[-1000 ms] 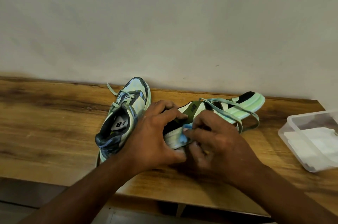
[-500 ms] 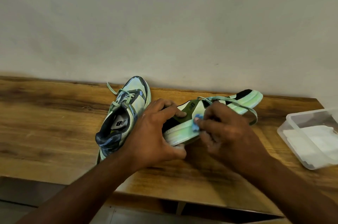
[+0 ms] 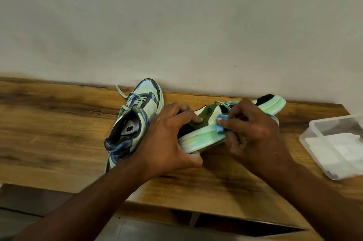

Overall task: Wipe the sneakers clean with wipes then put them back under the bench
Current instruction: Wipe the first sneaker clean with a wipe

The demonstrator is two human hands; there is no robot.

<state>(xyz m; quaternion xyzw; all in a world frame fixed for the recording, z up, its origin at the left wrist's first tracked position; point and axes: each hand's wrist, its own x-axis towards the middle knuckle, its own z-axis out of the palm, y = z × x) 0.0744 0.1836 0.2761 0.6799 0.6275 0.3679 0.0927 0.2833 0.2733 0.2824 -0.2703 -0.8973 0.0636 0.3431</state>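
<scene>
Two pale green sneakers lie on a wooden bench (image 3: pixel 59 122). The left sneaker (image 3: pixel 135 120) stands upright, toe toward the wall. The right sneaker (image 3: pixel 204 134) lies tipped on its side with its pale green sole edge facing me. My left hand (image 3: pixel 169 140) grips its heel end, fingers over the upper and thumb under the sole. My right hand (image 3: pixel 253 132) pinches a small blue wipe (image 3: pixel 221 122) and presses it against the sole edge near the middle of the shoe. The shoe's laces loop out behind my right hand.
A clear plastic tub (image 3: pixel 314 138) holding white wipes sits at the bench's right end. A plain wall rises directly behind the bench. Below the bench's front edge an opening (image 3: pixel 235 227) shows.
My right hand has slid the blue wipe along the sole edge from the heel toward the middle of the shoe. My left hand keeps its hold on the heel end.
</scene>
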